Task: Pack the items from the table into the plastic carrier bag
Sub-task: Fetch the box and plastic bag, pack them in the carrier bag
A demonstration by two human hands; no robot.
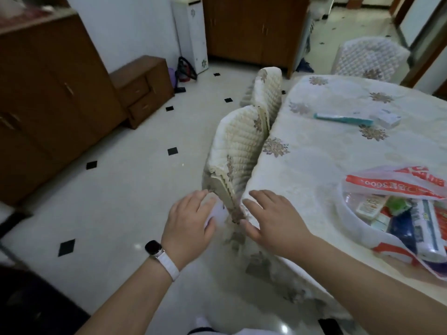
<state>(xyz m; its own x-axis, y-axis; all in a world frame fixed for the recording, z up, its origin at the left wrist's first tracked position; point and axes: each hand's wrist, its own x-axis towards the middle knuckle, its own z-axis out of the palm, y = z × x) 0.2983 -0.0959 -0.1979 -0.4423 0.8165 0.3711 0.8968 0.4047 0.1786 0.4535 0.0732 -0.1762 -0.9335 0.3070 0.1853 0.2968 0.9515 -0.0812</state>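
A translucent plastic carrier bag [362,182] with red print lies on the table [326,160] at the right, its mouth open, with several packets and boxes inside. Farther back on the tablecloth lie a teal toothpaste tube [343,118] and a small white box [385,118]. My left hand [189,220], a watch on its wrist, hovers with relaxed fingers beside the near chair back, holding nothing. My right hand [271,220] is spread flat over the table's near-left corner, also holding nothing. Both hands are left of the bag and apart from it.
Two chairs with quilted cream covers [239,143] stand pushed against the table's left side, and a third [370,56] is at the far end. Brown cabinets [53,93] line the left wall. The tiled floor [125,189] lies to the left.
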